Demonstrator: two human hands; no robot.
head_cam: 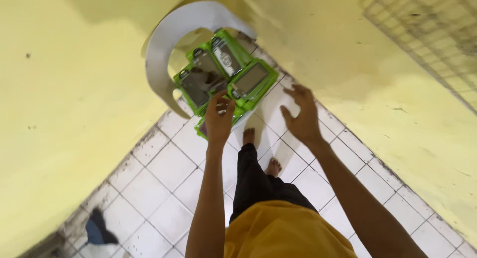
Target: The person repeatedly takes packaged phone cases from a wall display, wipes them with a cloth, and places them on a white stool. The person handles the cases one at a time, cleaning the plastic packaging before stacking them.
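Several green-edged flat packs (pixel 226 74) lie piled on a white plastic chair (pixel 169 37) that stands in the corner between two yellow walls. My left hand (pixel 219 116) reaches over the front of the pile, its fingers curled on the near edge of one green pack (pixel 201 86). My right hand (pixel 300 114) hovers to the right of the pile with fingers spread, holding nothing and touching nothing. My bare feet (pixel 261 151) stand on the tiles just below the chair.
The floor is white tile (pixel 169 168) with dark grout. Yellow walls (pixel 59 114) close in on both sides. A wire grid rack (pixel 432 34) hangs on the right wall at the top. A dark blue object (pixel 97 229) lies on the floor at bottom left.
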